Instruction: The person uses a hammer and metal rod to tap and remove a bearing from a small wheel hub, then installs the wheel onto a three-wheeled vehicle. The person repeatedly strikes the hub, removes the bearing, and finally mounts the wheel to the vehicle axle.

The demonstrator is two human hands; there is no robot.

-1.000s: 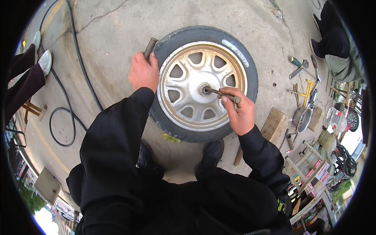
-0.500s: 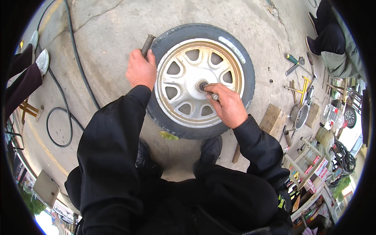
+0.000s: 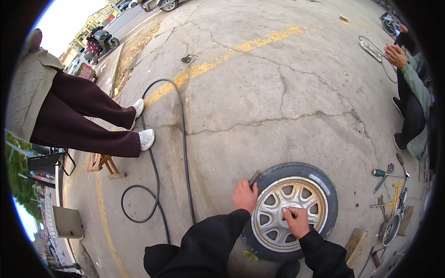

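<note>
A wheel with a black tyre [image 3: 331,214] and a silver, rust-stained rim [image 3: 259,231] lies flat on the ground in front of me. My left hand [image 3: 244,196] is closed around a dark metal cylinder [image 3: 254,178] beside the tyre's upper left edge; most of the cylinder is hidden by the fingers. Over the wheel's hub, my right hand [image 3: 296,221] is closed in a pinch on a short metal rod [image 3: 283,210]. Only the rod's tip shows, and the fingers cover the hub's centre.
A black hose [image 3: 185,157] loops over the concrete left of the wheel. To the right lie a screwdriver [image 3: 379,173], a yellow-handled tool [image 3: 397,197], a metal pan [image 3: 390,230] and a wooden block [image 3: 357,246]. One person [image 3: 92,116] stands at left; another [image 3: 412,106] is at right.
The view has swung up and left, so the wheel sits lower and farther right, and more ground and street show. Both hands keep their places at the wheel, still closed.
</note>
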